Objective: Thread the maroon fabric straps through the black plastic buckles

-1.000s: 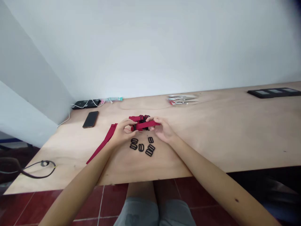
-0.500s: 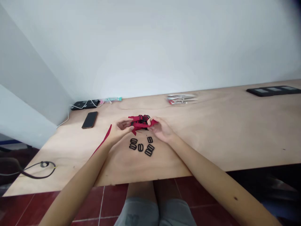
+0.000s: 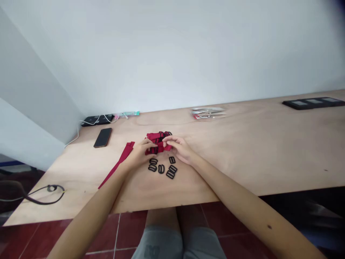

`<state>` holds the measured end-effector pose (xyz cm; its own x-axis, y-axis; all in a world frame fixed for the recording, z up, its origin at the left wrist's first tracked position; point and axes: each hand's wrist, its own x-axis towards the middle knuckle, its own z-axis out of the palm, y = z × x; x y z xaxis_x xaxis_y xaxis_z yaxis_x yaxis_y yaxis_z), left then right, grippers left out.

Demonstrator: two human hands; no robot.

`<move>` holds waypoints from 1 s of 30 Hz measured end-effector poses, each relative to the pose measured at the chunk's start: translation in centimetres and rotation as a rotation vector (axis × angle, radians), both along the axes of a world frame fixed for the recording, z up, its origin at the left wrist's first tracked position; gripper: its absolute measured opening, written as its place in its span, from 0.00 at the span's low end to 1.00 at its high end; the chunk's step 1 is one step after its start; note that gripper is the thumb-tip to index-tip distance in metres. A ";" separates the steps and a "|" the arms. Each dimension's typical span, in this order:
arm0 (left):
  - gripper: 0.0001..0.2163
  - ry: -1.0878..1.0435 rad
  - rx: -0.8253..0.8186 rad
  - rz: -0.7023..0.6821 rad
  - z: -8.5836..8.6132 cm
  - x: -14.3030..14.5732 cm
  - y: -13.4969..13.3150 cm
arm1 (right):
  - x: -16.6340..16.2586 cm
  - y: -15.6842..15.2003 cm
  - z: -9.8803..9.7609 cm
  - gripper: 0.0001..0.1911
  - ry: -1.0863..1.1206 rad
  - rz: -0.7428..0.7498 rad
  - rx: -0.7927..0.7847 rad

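Observation:
Between my hands is a piece of red webbing strap [image 3: 161, 146] with a black buckle [image 3: 153, 150] on it. My left hand [image 3: 139, 153] is curled with fingers and thumb on the buckle end. From the other side, my right hand [image 3: 182, 149] pinches the strap near its right end; the fingertips partly cover it. Just behind lies a small pile of red straps with black buckles [image 3: 155, 136], partly hidden by my fingers. Loose black slider buckles [image 3: 161, 169] lie on the table in front of my hands. Left of my left hand is a long red strap [image 3: 117, 167].
The wooden table [image 3: 242, 154] meets a white wall. A phone [image 3: 102, 137] and black boxes with a white cable [image 3: 93, 120] are at the left. Flat plastic packets [image 3: 207, 113] lie at the back; a black tray-like object [image 3: 312, 103] is far right. A dark cable [image 3: 43, 203] loops at the left edge.
My hands have come closer together, and the strap once stretched between them is now bunched lower. My left hand shifted slightly, uncovering more of the long red strap.

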<state>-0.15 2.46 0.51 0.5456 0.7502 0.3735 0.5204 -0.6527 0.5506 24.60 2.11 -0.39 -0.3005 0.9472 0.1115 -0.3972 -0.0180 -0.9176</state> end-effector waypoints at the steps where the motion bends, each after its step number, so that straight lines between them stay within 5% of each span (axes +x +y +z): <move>1: 0.15 -0.005 -0.013 0.007 0.0 0.1 0.0 | 0.0 0.0 0.0 0.12 0.022 0.008 -0.007; 9: 0.06 -0.018 -0.093 0.021 0.5 0.1 -0.1 | 0.4 0.3 -0.7 0.13 -0.099 -0.065 0.052; 14: 0.16 -0.009 -0.076 0.020 -0.2 0.0 0.0 | 0.2 0.3 -0.8 0.13 -0.109 -0.016 0.082; 23: 0.13 -0.123 -0.027 -0.025 -0.2 0.1 0.2 | 1.1 0.4 -0.1 0.15 -0.040 -0.133 0.080; 30: 0.18 -0.221 -0.128 -0.024 -0.3 0.8 -0.6 | 0.8 0.5 -0.4 0.11 -0.325 -0.077 0.308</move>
